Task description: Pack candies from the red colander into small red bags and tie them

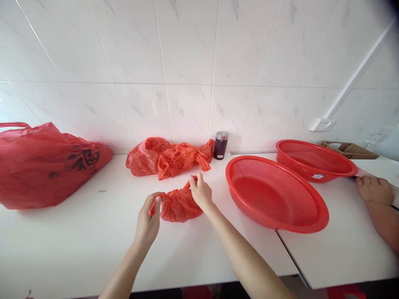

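I grip the small bag (181, 206)
Left hand (149, 218), right hand (201, 193) each pinch an end; even tension seems needed next.

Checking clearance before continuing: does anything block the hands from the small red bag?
Nothing visible does: the left hand and right hand each hold an end of the small red bag. The crumpled red plastic lies behind it, toward the wall, and the nearer basket stands to its right.
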`<state>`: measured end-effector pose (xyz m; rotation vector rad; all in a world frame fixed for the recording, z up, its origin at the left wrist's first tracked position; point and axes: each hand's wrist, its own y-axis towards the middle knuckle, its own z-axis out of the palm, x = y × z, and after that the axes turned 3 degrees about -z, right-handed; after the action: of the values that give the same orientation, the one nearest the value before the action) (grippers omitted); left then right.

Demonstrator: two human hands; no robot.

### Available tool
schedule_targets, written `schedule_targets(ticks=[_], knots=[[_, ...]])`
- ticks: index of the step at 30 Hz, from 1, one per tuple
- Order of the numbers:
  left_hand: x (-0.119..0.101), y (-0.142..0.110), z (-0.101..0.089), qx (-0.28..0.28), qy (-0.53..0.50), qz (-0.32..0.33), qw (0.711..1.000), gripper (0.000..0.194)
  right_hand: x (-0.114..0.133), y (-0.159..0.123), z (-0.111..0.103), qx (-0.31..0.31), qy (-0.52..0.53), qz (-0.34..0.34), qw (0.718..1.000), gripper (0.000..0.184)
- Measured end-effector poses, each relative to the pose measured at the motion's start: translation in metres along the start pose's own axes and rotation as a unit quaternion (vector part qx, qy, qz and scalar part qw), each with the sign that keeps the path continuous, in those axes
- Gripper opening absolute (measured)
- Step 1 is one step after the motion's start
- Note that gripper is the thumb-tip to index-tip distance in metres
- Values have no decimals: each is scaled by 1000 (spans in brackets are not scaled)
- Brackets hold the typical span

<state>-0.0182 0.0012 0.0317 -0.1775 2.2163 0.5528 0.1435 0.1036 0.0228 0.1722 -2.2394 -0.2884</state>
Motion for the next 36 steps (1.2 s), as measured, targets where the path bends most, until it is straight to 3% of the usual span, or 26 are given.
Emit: schedule_targets(ticks=[3, 6, 13, 24, 29, 36], knots=[[11, 19, 25, 24, 63, -13, 998, 40, 2, -15, 10, -8, -43, -37, 998, 28], [22, 30, 41, 59, 115, -31, 991, 35, -12, -15, 12, -19, -80, -41, 996, 23], [24, 48, 47, 96, 228, -55, 967, 34, -60, 7, 11, -42, -137, -5, 990, 22], [22, 76, 64, 187, 325, -88, 923, 38, -78, 13, 27, -7, -235, 1, 972, 18], [25, 63, 66, 179, 323, -79, 926, 33, -80, 14, 30, -2, -255, -8, 967, 13], [45, 26, 50, 121, 278, -84, 949, 27, -81, 9, 29, -25, -233, -6, 972, 23]])
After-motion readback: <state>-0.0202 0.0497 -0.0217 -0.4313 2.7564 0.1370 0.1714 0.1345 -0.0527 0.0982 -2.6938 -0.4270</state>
